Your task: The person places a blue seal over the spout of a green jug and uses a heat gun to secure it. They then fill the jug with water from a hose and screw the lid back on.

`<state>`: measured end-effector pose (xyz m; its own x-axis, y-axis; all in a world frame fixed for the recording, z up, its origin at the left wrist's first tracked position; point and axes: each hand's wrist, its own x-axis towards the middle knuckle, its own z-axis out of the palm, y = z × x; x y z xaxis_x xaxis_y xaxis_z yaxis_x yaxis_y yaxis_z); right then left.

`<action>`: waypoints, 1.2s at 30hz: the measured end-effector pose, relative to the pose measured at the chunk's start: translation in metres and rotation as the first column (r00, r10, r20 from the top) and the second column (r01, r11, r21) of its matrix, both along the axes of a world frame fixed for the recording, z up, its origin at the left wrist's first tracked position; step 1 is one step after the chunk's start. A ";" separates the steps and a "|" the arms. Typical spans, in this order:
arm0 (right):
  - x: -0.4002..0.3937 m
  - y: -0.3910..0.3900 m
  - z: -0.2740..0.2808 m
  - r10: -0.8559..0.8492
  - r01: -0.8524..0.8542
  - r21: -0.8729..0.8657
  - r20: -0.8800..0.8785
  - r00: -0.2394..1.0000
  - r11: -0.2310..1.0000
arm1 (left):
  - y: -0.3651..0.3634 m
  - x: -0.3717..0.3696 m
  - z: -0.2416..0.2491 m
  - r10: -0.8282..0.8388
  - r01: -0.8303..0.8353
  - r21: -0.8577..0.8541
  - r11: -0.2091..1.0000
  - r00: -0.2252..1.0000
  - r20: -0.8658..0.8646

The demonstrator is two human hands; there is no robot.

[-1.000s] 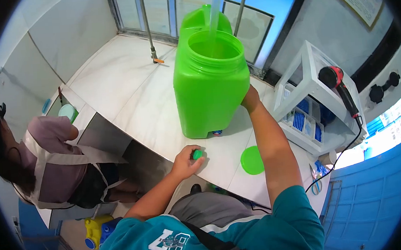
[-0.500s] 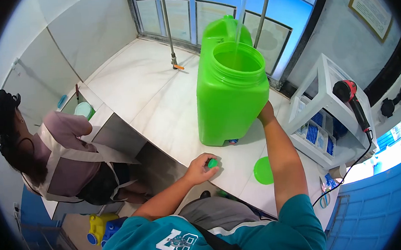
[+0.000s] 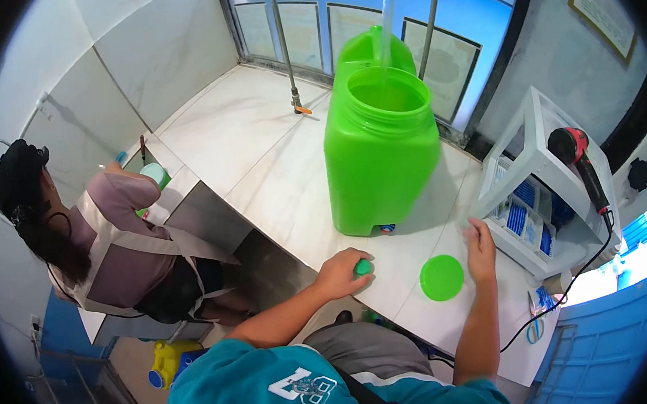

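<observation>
A tall bright green water container [image 3: 381, 168] stands on the white counter with its wide mouth uncovered. A stream of water [image 3: 385, 40] falls from above into that mouth. Near the counter's front edge, my left hand [image 3: 342, 274] is closed around a small green cap [image 3: 362, 266]. My right hand [image 3: 481, 251] holds nothing; its fingers are stretched out, slightly blurred, just right of a large round green lid [image 3: 442, 278] that lies flat on the counter. A small spout fitting [image 3: 387, 228] shows low on the container's front.
A white shelf rack [image 3: 540, 187] with blue-and-white packs stands at right, a red-and-black heat gun [image 3: 579, 161] on top, its cord hanging forward. Scissors [image 3: 534, 322] lie near the right edge. A person in an apron [image 3: 123, 238] works at left. A tap pipe [image 3: 287, 62] rises behind.
My right hand has left the container's right side and come down beside the green lid. My left hand still holds the small cap. The person at left has moved an arm; the view has shifted slightly.
</observation>
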<state>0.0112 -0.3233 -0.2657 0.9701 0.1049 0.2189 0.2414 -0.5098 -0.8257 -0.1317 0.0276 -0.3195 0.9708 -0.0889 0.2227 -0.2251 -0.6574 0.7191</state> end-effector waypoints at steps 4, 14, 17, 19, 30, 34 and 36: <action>-0.046 -0.077 -0.059 -0.261 0.257 -0.073 -0.060 0.963 0.964 | -0.023 0.011 0.002 0.032 -0.029 0.158 0.987 0.999 -0.014; -0.098 -0.074 -0.086 -0.403 0.410 -0.160 0.071 0.912 0.898 | -0.056 0.034 0.010 -0.011 -0.001 0.243 0.970 0.999 0.045; -0.099 -0.072 -0.084 -0.401 0.406 -0.183 0.068 0.914 0.895 | -0.058 0.032 0.011 0.001 -0.022 0.246 0.969 0.996 0.085; -0.101 -0.071 -0.082 -0.332 0.369 -0.263 0.174 0.927 0.891 | -0.059 0.032 0.010 0.010 -0.032 0.248 0.968 0.996 0.089; -0.097 -0.070 -0.087 -0.306 0.371 -0.351 0.227 0.924 0.860 | -0.061 0.029 0.012 0.052 -0.074 0.237 0.969 0.994 0.098; -0.100 -0.064 -0.075 -0.344 0.392 -0.348 0.194 0.919 0.851 | -0.062 0.030 0.009 0.041 -0.063 0.201 0.978 0.993 0.114; -0.099 -0.064 -0.073 -0.350 0.403 -0.343 0.207 0.914 0.849 | -0.065 0.030 0.010 0.044 -0.062 0.200 0.978 0.995 0.094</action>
